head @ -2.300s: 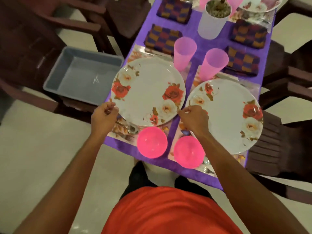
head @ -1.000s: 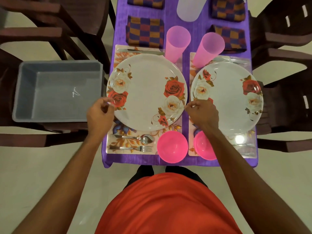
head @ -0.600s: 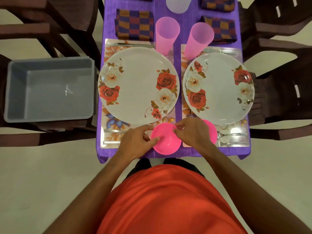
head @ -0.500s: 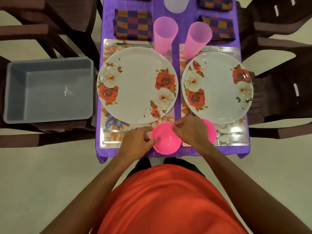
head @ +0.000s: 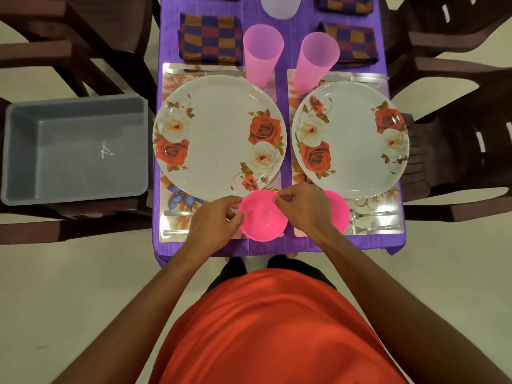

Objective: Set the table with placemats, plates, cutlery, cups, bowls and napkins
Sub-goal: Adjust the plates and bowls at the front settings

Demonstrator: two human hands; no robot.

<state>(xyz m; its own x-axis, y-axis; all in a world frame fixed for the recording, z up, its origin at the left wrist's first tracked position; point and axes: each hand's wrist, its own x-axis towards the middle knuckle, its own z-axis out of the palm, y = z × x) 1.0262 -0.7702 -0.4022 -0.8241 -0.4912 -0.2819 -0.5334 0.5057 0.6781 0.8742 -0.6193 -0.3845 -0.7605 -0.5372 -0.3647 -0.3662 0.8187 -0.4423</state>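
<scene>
From the head view, you stand at the end of a table covered by a purple cloth point(head: 282, 62), both hands on a pink bowl point(head: 264, 221) at the near edge. Your left hand point(head: 214, 221) curls its fingers against the bowl's left rim, and your right hand point(head: 303, 210) pinches the far rim between thumb and fingertips. The bowl sits at the near right corner of the left placemat point(head: 173, 88), just below the left plate point(head: 219, 134). A second pink bowl point(head: 338, 212), partly hidden by your right hand, rests on the right placemat point(head: 295, 88), close to the near rim of the right plate point(head: 350, 139). A fork and spoon point(head: 372, 221) lie beside it. Two pink cups, the left cup point(head: 263, 54) and the right cup point(head: 315, 59), stand beyond the plates. Beyond each placemat lies a checked napkin, the left napkin point(head: 210, 38) and the right napkin point(head: 350, 42). A knife point(head: 205, 72) lies along the left placemat's far edge. A grey tub point(head: 74, 151) rests on a chair to your left.
</scene>
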